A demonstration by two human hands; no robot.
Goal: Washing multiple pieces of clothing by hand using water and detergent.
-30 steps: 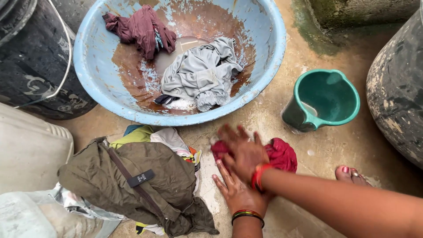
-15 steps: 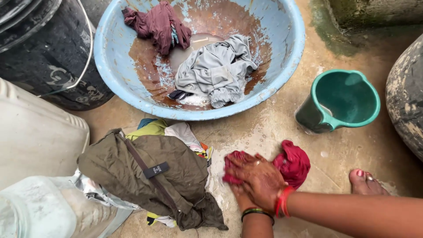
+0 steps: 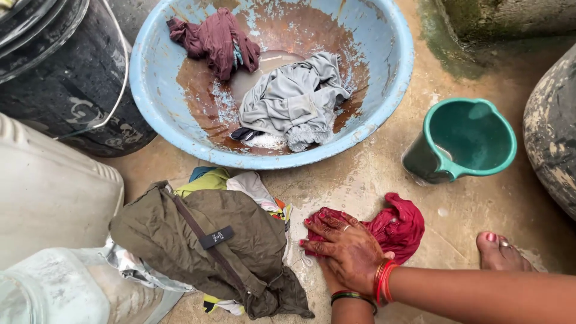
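Red cloth [image 3: 399,227] lies bunched on the wet concrete floor [image 3: 468,204]; we press it with both hands, right hand [image 3: 345,249] stacked flat over the left hand [image 3: 329,273]. Scrubbing seems underway.

The left hand [image 3: 330,279] is almost wholly covered by the right hand [image 3: 345,249] pressed over it; only its wrist with dark bangles is seen, so its grip cannot be told. The part of the red cloth [image 3: 396,225] beneath both hands is hidden. The right forearm is cut off by the right edge of the frame. Only the toes of a foot [image 3: 498,249] are seen at lower right. The black bucket [image 3: 66,90] at upper left and the dark rounded vessel [image 3: 555,129] at the right edge are cut off. The coloured clothes [image 3: 240,186] are largely buried under the olive garment [image 3: 204,240]. The blue basin [image 3: 384,54] is clipped by the top edge.
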